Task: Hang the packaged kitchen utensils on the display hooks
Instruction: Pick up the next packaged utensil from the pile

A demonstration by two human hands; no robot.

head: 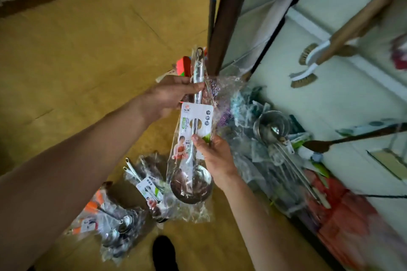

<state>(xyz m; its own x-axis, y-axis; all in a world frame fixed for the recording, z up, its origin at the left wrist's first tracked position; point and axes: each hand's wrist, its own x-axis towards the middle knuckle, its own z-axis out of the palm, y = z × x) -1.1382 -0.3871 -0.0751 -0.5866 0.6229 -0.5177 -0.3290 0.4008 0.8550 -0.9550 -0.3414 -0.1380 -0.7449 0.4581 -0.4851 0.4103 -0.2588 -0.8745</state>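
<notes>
Packaged ladle (195,125): in both my hands above the floor, in a clear sleeve with a white card. The handle end points up and away from me, and the bowl is toward me.
Left hand (171,94): fingers and thumb are curled round the upper handle through the plastic.
Right hand (217,158): thumb is on the card's lower edge with the fingers behind, pinching the pack just above the bowl.
Step in hand: I judge that I'm readying this one pack for hanging; it is not yet on a hook.
Display wall (330,103): on my right, with brushes (308,66), a wooden spoon (352,136) and hanging ladles (272,126) on it.
Free hook: a thin dark rod (387,196) low on the wall may be one, but it is too blurred to be sure.
Next move: turn the eye at the handle's top toward a hook, keep the loose plastic taut, and slide it on.
Left to do: bundles of packaged utensils (149,187) lie on the floor near my shoe (164,253).
</notes>
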